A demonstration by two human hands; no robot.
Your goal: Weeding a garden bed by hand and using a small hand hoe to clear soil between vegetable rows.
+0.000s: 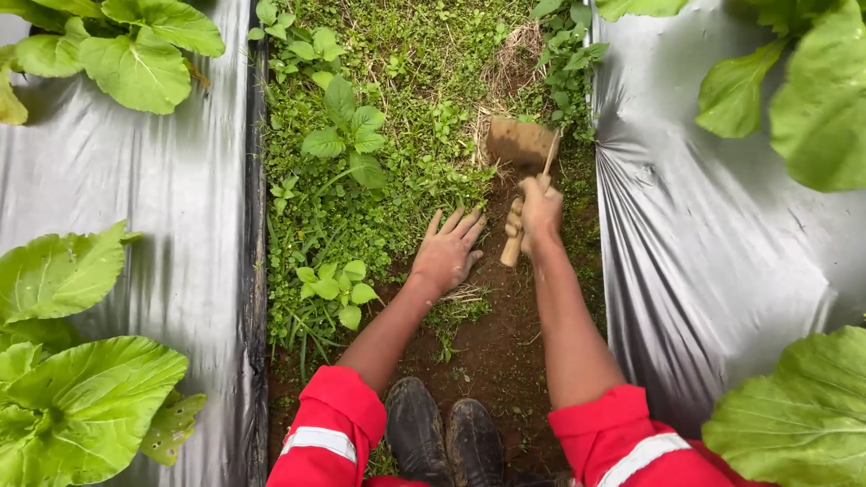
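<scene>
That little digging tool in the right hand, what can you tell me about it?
The hand hoe has a short, pale wooden handle and a flat, broad blade coated in brown soil, so its metal barely shows. The right hand is closed around the handle, whose butt end sticks out below the fist. The blade sits at the edge of the weeds, on the furrow between two sheets of silver plastic mulch. Nothing else touches it.

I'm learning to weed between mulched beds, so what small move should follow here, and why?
Probably draw the hoe blade back toward the boots. The right hand grips the wooden handle with the blade set at the edge of the weeds, bare soil lies behind it, and the left hand rests flat on the weeds beside it, clear of that path.
</scene>
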